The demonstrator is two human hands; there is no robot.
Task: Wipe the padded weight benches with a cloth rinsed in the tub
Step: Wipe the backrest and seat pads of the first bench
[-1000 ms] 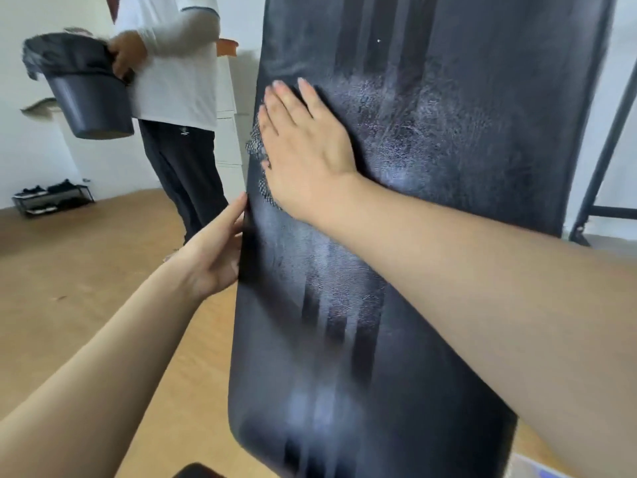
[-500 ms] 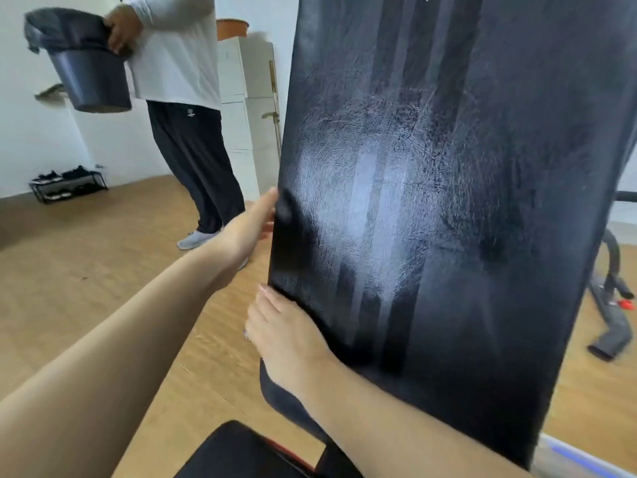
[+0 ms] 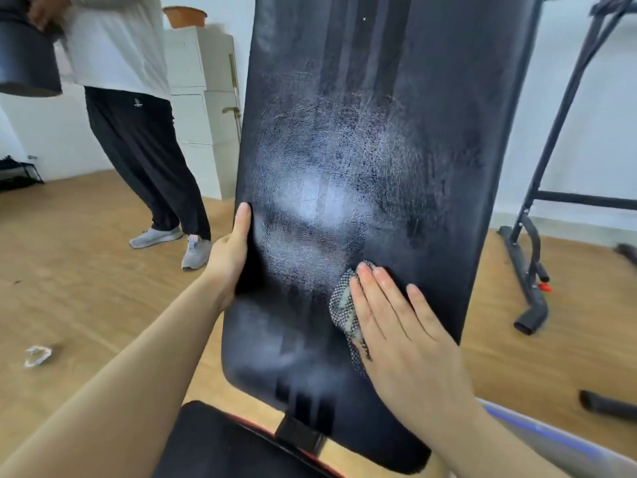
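Two bare hands work on the upright padded backrest point(image 3: 379, 132) of a weight bench. The left hand point(image 3: 231, 251) grips the backrest's left edge, thumb on the front, probably steadying it against the push. The right hand point(image 3: 396, 326), fingers straight and spread, presses a checked cloth point(image 3: 343, 307) flat on the lower middle, so the whole palm drives the wipe. Most of the cloth hides beneath it, and the left fingers vanish behind the edge. A dark bucket point(image 3: 26, 56), held by another person point(image 3: 127, 81), is cut off top left. Whether it is the tub, I cannot tell.
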